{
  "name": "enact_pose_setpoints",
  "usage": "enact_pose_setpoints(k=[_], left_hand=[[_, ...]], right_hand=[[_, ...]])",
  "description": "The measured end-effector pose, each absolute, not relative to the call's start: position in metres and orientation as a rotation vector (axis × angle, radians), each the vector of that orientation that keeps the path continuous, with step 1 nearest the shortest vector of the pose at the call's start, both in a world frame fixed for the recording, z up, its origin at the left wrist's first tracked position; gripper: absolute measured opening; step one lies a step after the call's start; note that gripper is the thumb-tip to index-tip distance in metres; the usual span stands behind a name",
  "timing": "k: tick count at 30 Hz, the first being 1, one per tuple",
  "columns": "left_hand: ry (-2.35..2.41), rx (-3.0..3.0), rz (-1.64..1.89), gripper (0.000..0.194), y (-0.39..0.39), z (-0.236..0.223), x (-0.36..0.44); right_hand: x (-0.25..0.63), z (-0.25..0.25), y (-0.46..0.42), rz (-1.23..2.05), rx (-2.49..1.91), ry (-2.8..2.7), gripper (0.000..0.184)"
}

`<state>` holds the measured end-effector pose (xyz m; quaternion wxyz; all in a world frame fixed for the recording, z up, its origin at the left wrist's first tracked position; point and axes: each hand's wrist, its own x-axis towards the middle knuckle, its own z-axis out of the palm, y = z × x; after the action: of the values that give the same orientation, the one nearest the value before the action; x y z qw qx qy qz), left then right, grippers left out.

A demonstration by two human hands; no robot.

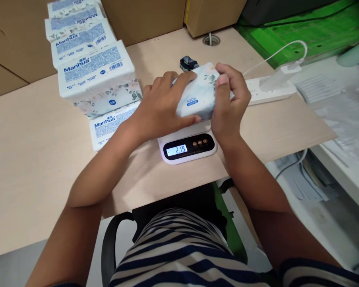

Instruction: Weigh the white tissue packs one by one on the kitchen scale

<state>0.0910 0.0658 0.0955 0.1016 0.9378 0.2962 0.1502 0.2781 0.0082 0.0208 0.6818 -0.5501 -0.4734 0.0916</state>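
Between my two hands is a pack of tissues (197, 93), white and pale blue with a leaf print. My left hand (164, 101) lies over its left side, thumb along the near edge. The right end is gripped by my right hand (231, 101), fingers wrapped round the corner. Directly beneath is a white digital scale (188, 149) whose lit display reads 2.19; whether the pack rests on its plate is hidden by my hands. To the left stand several more Manhua tissue packs (98, 75), piled in a row, with one lower pack (107, 125) beside my left wrist.
A small dark patterned object (188, 63) lies behind the pack. At right are a white power strip (269, 89) with a plugged-in charger (283, 75) and cable. Cardboard boxes (149, 18) line the back. A green crate (305, 38) stands back right. The table's front edge is near my body.
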Motion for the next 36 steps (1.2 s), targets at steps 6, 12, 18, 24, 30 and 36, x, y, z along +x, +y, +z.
enact_pose_setpoints(k=[6, 12, 18, 24, 30, 36], left_hand=[[0.904, 2.753, 0.422, 0.088, 0.072, 0.091, 0.088], [0.947, 2.721, 0.460, 0.085, 0.072, 0.092, 0.090], [0.924, 2.724, 0.434, 0.082, 0.074, 0.094, 0.090], [0.924, 2.737, 0.467, 0.083, 0.077, 0.091, 0.089], [0.872, 2.723, 0.510, 0.079, 0.080, 0.093, 0.089], [0.772, 2.730, 0.651, 0.055, 0.053, 0.136, 0.084]], right_hand=[[0.277, 0.012, 0.015, 0.347, -1.277, -1.058, 0.037], [0.278, 0.010, 0.017, 0.419, -1.297, -1.045, 0.036], [0.276, 0.014, 0.013, 0.421, -1.322, -1.065, 0.042], [0.277, 0.015, 0.011, 0.370, -1.350, -1.061, 0.042], [0.295, 0.010, 0.021, 0.226, -1.269, -0.915, 0.049], [0.319, -0.006, 0.043, 0.077, -1.276, -0.789, 0.054]])
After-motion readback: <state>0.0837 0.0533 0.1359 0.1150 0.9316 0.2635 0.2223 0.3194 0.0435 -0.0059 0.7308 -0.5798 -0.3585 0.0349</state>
